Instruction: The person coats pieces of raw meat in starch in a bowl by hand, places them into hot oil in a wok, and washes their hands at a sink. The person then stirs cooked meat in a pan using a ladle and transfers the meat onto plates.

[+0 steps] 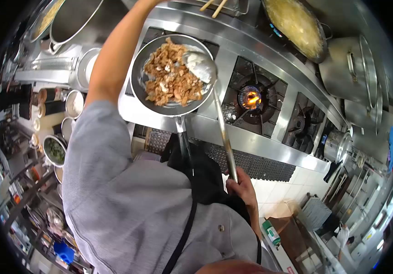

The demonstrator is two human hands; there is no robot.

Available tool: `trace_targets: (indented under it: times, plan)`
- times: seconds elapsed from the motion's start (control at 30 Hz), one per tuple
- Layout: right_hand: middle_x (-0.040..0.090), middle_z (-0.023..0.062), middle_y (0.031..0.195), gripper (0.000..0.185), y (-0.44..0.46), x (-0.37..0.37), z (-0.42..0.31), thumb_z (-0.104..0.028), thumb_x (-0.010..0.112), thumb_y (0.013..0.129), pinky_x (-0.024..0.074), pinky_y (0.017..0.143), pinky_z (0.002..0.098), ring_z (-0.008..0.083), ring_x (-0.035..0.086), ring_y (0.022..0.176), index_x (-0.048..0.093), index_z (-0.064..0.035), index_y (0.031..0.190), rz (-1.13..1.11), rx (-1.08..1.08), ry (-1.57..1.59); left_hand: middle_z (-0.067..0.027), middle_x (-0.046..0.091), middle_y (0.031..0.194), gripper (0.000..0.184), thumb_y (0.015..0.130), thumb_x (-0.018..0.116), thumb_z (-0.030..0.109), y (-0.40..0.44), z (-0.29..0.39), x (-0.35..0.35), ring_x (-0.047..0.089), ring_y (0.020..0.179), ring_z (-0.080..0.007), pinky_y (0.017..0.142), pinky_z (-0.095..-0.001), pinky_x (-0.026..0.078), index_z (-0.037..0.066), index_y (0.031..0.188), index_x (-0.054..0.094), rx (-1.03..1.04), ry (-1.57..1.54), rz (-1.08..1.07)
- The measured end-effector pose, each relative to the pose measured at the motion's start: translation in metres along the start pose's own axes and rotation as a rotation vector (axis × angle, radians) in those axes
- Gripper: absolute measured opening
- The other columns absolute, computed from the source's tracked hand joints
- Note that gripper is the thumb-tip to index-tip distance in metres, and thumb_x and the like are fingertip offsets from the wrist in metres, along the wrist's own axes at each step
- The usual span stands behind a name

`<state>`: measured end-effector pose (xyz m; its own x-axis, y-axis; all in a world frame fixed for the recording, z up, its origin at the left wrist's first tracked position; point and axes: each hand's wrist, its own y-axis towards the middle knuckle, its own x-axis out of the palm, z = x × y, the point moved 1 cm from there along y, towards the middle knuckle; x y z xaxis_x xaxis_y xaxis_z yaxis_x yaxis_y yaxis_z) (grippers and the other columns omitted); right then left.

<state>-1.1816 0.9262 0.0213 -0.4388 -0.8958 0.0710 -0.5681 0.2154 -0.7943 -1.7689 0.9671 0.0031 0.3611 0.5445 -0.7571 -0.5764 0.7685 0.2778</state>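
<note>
A frying pan [136, 93] with browned, chopped pieces of food [169, 75] rests over the left part of the stove. The large metal ladle [201, 67] has its bowl inside the pan, at the food's right side. My right hand [242, 187] is wrapped round the lower end of the ladle's long handle. The pan's black handle points down towards my body with no hand on it. My left arm stretches up past the left side of the pan, and the hand lies beyond the top edge of the view.
An open flame burns on the bare burner [250, 98] right of the pan. A wide pan of yellowish liquid [297, 27] and a tall pot [342, 68] stand at the back right. Bowls, including one with greens [55, 150], line the left side.
</note>
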Motion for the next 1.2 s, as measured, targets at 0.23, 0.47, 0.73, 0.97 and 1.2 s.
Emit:
trace_targets:
  times: [0.23,0.47,0.73,0.97,1.2]
  plan:
    - [0.050,0.0045,0.061,0.024,0.014,-0.029,0.002,-0.006,0.052,0.091,0.0368,0.035,0.0248,0.0117,0.045,0.037,0.047,0.0009,0.114,-0.111,-0.139,0.159,-0.0216,0.064,0.110,0.047,0.078,0.077,0.027,-0.254,0.033,0.058,0.062,0.098,-0.0319,0.082,-0.0387,0.050,0.012,0.121,0.065,-0.016,0.274,0.264]
    - [0.050,0.0034,0.063,0.029,0.028,-0.045,-0.004,-0.014,0.050,0.097,0.0363,0.031,0.0243,0.0095,0.044,0.038,0.048,0.0028,0.120,-0.501,-0.263,0.473,-0.0061,0.058,0.093,0.043,0.091,0.069,0.032,-0.463,0.159,0.119,0.056,0.083,-0.0177,0.072,-0.0321,0.048,0.002,0.118,0.053,-0.950,-0.624,0.442]
    - [0.051,0.0024,0.064,0.028,0.057,-0.045,0.012,-0.017,0.056,0.096,0.0373,0.031,0.0258,0.0090,0.044,0.038,0.054,0.0005,0.117,-0.341,-0.333,0.089,-0.0061,0.055,0.075,0.016,0.093,0.061,0.013,-0.470,0.208,0.142,0.054,0.057,-0.0144,0.046,-0.0299,0.047,0.005,0.102,0.049,-1.020,-1.557,0.119]
    - [0.049,0.0011,0.060,0.026,0.036,-0.041,0.029,-0.019,0.057,0.094,0.0365,0.031,0.0263,0.0094,0.045,0.038,0.056,-0.0014,0.113,-0.248,-0.294,-0.090,-0.0046,0.053,0.073,0.016,0.091,0.061,0.011,-0.457,0.187,0.136,0.052,0.056,-0.0154,0.046,-0.0311,0.047,0.006,0.095,0.046,-1.019,-1.636,0.071]
    - [0.056,0.0065,0.060,0.030,0.059,-0.004,0.013,-0.020,0.059,0.093,0.0447,0.039,0.0358,0.0204,0.057,0.043,0.059,-0.0052,0.118,0.200,-0.709,-0.669,-0.0017,0.051,0.069,0.018,0.091,0.062,0.012,-0.457,0.172,0.144,0.050,0.052,-0.0130,0.044,-0.0294,0.046,0.008,0.094,0.045,-0.983,-1.678,0.018]
